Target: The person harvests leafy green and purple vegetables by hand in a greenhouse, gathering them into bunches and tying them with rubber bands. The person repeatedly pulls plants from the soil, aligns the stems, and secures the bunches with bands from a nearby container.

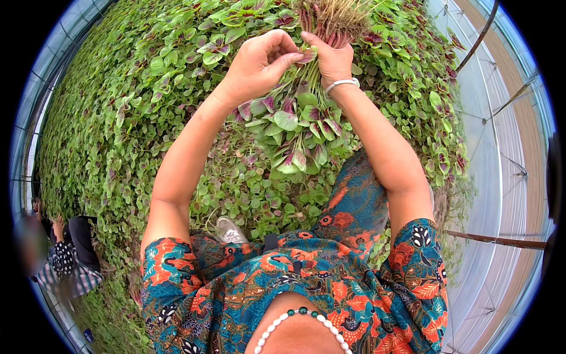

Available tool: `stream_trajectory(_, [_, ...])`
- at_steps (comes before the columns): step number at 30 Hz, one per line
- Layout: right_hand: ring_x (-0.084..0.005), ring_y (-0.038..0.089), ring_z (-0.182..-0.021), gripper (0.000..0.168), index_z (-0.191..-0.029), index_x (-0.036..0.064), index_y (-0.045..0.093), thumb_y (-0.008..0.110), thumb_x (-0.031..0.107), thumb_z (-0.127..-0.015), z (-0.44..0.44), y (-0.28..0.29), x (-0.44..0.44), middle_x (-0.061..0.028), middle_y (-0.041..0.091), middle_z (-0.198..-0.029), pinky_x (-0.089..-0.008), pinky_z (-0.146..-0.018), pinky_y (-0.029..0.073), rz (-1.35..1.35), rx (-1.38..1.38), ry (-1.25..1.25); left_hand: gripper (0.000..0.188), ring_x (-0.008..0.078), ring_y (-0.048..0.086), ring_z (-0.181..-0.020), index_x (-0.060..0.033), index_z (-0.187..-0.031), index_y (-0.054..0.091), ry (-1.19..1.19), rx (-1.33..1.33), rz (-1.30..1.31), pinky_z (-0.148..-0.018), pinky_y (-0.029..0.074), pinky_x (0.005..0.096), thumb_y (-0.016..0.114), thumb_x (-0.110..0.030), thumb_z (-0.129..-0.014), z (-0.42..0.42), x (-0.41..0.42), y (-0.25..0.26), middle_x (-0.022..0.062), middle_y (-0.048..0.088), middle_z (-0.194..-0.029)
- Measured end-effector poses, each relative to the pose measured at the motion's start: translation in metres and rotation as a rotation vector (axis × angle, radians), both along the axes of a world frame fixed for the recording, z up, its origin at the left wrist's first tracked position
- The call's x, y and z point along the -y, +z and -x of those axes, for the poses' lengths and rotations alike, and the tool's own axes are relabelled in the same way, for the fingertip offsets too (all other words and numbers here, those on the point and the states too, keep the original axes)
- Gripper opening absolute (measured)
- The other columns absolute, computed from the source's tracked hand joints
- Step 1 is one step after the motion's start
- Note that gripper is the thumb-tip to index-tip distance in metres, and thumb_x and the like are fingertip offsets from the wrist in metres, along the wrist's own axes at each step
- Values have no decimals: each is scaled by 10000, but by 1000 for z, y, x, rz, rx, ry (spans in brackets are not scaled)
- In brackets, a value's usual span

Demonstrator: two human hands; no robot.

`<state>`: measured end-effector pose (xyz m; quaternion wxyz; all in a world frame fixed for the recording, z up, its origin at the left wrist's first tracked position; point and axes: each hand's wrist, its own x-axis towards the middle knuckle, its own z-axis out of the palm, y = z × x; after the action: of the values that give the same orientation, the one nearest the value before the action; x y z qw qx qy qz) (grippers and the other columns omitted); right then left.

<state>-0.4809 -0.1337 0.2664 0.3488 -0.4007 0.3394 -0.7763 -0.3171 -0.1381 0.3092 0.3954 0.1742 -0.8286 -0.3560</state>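
Note:
My right hand grips a bunch of uprooted red amaranth around its pinkish stems. The pale, fibrous roots point away from me, and the green and purple leaves hang toward my body. Beside it, my left hand pinches a small amaranth leaf between thumb and fingers, against the bunch's stems. Whether that leaf is still attached to a stem, I cannot tell. My right wrist wears a white bracelet.
Dense amaranth plants grow ahead and to the left, with lower ones before my shoe. On the right stands a plastic-sheet greenhouse wall with a rusty metal bar. Another person crouches at far left.

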Motion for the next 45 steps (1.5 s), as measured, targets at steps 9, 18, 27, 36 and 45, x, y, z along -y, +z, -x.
stream_trajectory(9, [-127,611,-871,407,-1094,-14,614,765,30,-718,9,5,0,-56,660,-1024,-278,-803,488,45,14,2,247,90,534,-484,-15,-647,574,-715,413,-552,-432,389,227,749,-134,-775,-7,-43,26,64,637,-640])
stream_trajectory(18, [-125,617,-844,348,-1056,-7,628,753,26,-732,5,3,0,-45,667,-989,-277,-777,499,77,-6,28,120,162,562,-588,-34,-777,645,190,409,517,-568,465,292,720,-40,-684,-5,-5,8,52,613,-843])
stream_trajectory(27, [-130,621,-811,335,-1015,-6,644,776,59,-714,18,-6,4,-49,671,-958,-282,-767,497,92,-41,-21,147,115,540,-565,-51,-805,652,-351,551,31,-526,413,259,726,-76,-680,-21,-8,22,30,557,-704])
stream_trajectory(36, [-129,617,-806,319,-1005,0,644,771,51,-717,1,-2,1,-42,667,-939,-284,-728,511,28,52,50,136,302,600,-698,-91,-851,669,149,536,601,-637,490,383,672,-146,-727,-3,-6,-2,83,599,-751])
stream_trajectory(45, [-139,616,-871,405,-1069,-4,616,775,53,-701,18,-6,3,-51,657,-1008,-291,-809,491,21,25,-53,255,96,414,-489,-16,-643,619,-545,779,-177,-452,330,252,814,-175,-684,-26,-11,23,2,468,-557])
